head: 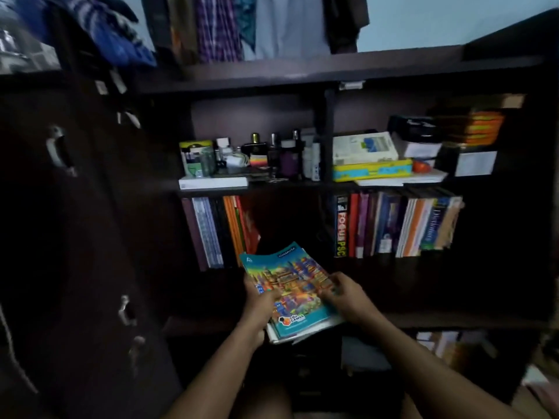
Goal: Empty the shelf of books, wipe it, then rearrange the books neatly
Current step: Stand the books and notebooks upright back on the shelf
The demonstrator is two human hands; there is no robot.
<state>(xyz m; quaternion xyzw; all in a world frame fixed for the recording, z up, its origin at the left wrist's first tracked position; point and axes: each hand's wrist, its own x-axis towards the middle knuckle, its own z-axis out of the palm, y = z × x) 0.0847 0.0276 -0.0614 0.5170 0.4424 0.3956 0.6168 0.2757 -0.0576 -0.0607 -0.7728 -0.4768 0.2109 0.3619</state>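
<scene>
A stack of thin books with a teal, colourful cover [289,276] is held flat in front of the dark wooden shelf [408,267]. My left hand [260,303] grips the stack's left edge, thumb on the cover. My right hand [343,294] grips its right edge with curled fingers. Behind the stack, the left compartment holds a row of upright books [217,231] at its left side, with a gap to their right. The right compartment holds a fuller row of upright books [396,225].
The shelf above carries bottles and small items [272,155] on the left, and boxes with flat books [372,158] on the right. A dark cupboard door with handles [59,152] stands at the left. Clothes [242,25] hang above. More books [447,346] lie low at the right.
</scene>
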